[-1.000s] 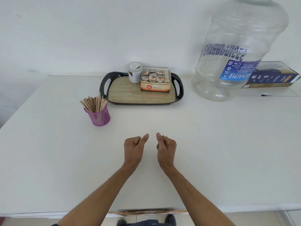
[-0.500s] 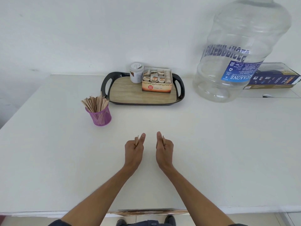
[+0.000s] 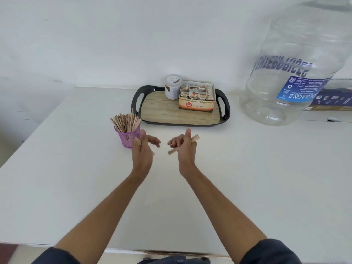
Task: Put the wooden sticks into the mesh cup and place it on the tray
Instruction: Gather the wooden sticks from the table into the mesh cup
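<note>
A purple mesh cup (image 3: 127, 137) stands on the white table, packed with wooden sticks (image 3: 125, 122) that fan out above its rim. My left hand (image 3: 143, 151) is right beside the cup, gripping a few wooden sticks (image 3: 137, 141), with its outer fingers spread. My right hand (image 3: 185, 147) is further right, closed on a small bundle of wooden sticks (image 3: 194, 139) that pokes out both sides of the fist. The black-rimmed tray (image 3: 226, 109) with a wood-look base lies beyond the hands, just behind and right of the cup.
On the tray's back part stand a white jar (image 3: 172, 87) and an open tea box (image 3: 197, 97). A big clear water bottle (image 3: 297, 73) stands at the right, a blue box (image 3: 331, 98) behind it. The wall runs along the table's far edge.
Both hands have lifted off the table and moved forward toward the cup and tray, each now holding sticks. The left hand has reached the cup's side.
</note>
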`<move>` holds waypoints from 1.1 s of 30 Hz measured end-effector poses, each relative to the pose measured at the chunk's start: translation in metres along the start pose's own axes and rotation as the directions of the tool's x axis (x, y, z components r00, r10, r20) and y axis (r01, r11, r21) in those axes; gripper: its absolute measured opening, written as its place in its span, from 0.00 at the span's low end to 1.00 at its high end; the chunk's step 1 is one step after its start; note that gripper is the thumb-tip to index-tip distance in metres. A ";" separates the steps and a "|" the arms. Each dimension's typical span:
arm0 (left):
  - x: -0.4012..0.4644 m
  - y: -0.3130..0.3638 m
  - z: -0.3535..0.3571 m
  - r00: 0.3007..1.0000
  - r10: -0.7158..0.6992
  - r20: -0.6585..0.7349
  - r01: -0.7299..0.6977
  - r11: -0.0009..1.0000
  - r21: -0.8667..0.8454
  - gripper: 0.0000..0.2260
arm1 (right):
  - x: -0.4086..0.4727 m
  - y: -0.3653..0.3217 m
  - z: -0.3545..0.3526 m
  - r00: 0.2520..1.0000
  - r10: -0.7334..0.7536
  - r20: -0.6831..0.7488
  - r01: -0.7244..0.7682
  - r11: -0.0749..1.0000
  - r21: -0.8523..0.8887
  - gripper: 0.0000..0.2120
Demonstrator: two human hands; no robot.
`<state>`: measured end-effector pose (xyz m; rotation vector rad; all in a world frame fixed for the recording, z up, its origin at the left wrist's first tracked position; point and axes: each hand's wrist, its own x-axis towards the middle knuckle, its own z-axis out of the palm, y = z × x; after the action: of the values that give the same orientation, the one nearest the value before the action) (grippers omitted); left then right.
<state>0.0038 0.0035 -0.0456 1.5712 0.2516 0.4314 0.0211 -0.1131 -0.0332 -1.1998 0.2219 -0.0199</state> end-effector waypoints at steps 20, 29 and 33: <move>0.126 0.016 -0.049 0.973 -0.025 -0.229 0.112 0.919 0.377 0.22 | 0.059 0.019 0.145 0.975 0.045 0.219 -0.013 0.989 -0.147 0.24; 0.119 0.002 -0.067 0.984 0.013 -0.177 0.028 0.973 0.230 0.25 | 0.067 0.029 0.141 0.961 -0.012 0.276 0.097 0.950 -0.297 0.32; 0.117 -0.003 -0.071 0.959 -0.105 -0.262 0.134 0.986 0.096 0.24 | 0.067 0.034 0.125 0.967 0.008 0.253 0.073 0.949 -0.308 0.32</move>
<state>0.0793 0.1168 -0.0349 1.5993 0.5759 0.5332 0.1059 0.0059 -0.0328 -1.5110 -0.0213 0.1437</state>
